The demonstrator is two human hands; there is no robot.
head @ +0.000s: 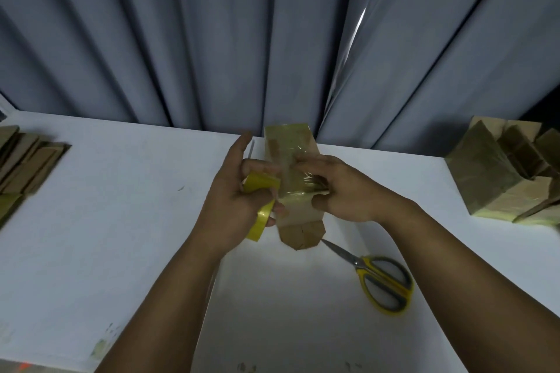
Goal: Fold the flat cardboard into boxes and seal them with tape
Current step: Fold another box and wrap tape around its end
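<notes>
Cardboard box (288, 142) held above surface (121, 221), centre, tape partly wrapped. Left hand (233, 200) fingers curled round tape roll (260, 183) at box's 9 o'clock; right hand (342, 191) fingers clamped on box, 3 o'clock. Risk: slack strip twists, sticks to itself (wrinkled seam). Scissors (381, 278) at 5 o'clock: cutting needs freed hand, box may slip.

from my feed i see a white table (91, 221) running the width of the view, with a few faint smudges (104, 339) on its near left part and a small dark mark (181, 188) further back. a pair of scissors (375, 278) with yellow and grey handles lies flat on it right of centre, blades closed and pointing away to the left, handles nearer me. behind the table hangs a grey-blue curtain (181, 39) in deep folds, with a thin bright slit (360, 20) where two folds part
</notes>
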